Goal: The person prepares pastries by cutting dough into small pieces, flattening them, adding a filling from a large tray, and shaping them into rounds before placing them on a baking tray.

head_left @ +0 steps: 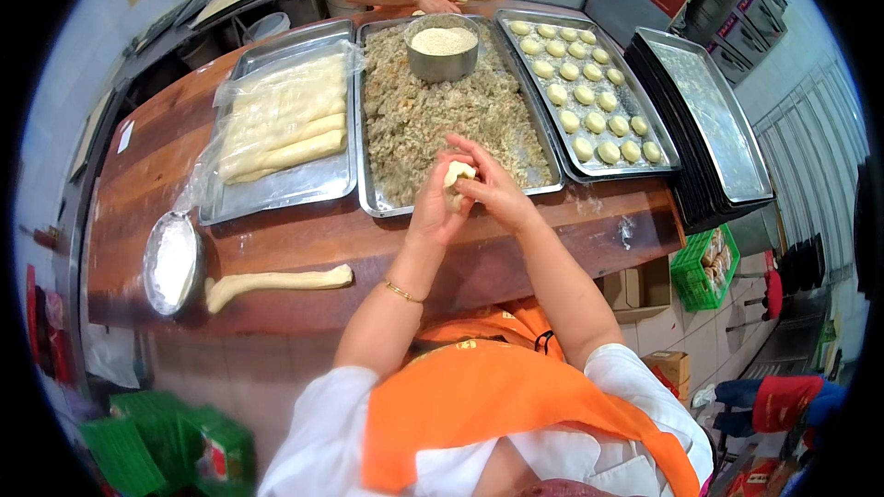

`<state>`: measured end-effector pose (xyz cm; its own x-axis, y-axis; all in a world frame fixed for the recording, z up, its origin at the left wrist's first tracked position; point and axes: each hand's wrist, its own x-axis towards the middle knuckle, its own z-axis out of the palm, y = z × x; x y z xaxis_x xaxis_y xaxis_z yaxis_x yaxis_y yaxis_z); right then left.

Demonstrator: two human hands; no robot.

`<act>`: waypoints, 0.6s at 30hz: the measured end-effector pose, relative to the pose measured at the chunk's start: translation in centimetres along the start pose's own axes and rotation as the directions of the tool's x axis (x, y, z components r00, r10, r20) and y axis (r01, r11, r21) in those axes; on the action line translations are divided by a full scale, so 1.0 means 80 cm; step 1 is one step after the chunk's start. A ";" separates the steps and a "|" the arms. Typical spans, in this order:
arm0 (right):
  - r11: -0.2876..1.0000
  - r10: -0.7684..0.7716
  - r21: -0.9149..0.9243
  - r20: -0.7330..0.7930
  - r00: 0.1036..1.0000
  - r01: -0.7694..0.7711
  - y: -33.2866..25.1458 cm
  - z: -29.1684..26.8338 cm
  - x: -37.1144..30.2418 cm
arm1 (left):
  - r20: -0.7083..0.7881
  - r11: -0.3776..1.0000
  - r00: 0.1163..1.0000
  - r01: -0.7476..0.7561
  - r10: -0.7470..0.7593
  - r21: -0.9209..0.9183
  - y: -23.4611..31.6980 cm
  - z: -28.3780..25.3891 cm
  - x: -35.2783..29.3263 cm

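Nearest to me, my left hand [435, 207] and my right hand [493, 189] meet above the front edge of the worktop [304, 239], and between them sits the dough piece [458, 174]: it rests in the cupped fingers of my left hand while the thumb and fingertips of my right press in on it from the side, so both grips are closed around the one pale lump and neither is spread. The lump lies high in the grip, at the fingertips rather than deep in the palm; I judge that too hard a pinch could tear the skin of the dough, and a slack left cup could let it drop onto the worktop or into the filling below. To my left on the worktop lie a dough rope [276, 283] and, just beside its end, a round flour dish [172, 262]. Directly beyond my hands stands the filling tray [370, 198], heaped with a coarse chopped mixture and carrying a metal bowl [442, 51] of pale crumbs at its far end. Left of it a tray of dough logs [281, 120] lies under clear film; right of it a tray of shaped pieces [589, 83] stands in rows, then a stack of empty trays [709, 120]. Farthest off, another person's hands [440, 2] work at the worktop's opposite side
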<state>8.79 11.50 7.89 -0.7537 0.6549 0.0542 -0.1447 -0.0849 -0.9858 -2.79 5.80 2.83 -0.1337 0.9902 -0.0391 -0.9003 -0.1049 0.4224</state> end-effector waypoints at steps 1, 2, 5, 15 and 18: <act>0.999 0.046 -0.025 0.000 0.999 -0.046 0.005 0.002 -0.003 | 0.007 1.000 1.000 0.001 -0.001 -0.009 -0.006 -0.011 0.005; 0.995 0.089 -0.048 -0.001 0.996 -0.089 0.010 0.003 -0.004 | 0.013 1.000 1.000 0.001 -0.001 -0.014 -0.010 -0.020 0.010; 0.989 0.076 -0.128 -0.024 0.997 -0.079 0.026 0.000 0.005 | -0.173 0.997 0.984 0.037 -0.048 -0.067 -0.014 -0.015 0.020; 0.985 -0.065 0.147 -0.152 0.986 0.088 0.016 -0.018 0.012 | -0.095 0.992 0.995 0.000 -0.012 -0.126 0.014 0.025 0.024; 0.991 0.016 0.135 -0.104 0.994 -0.001 0.014 -0.019 0.012 | -0.036 0.994 0.999 0.025 -0.029 -0.108 0.005 0.009 0.018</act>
<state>8.89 13.21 6.57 -0.6855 0.7278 0.0221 -0.2290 -0.1867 -0.9554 -3.10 7.29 3.57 -0.1226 0.9889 -0.0837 -0.9427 -0.0897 0.3214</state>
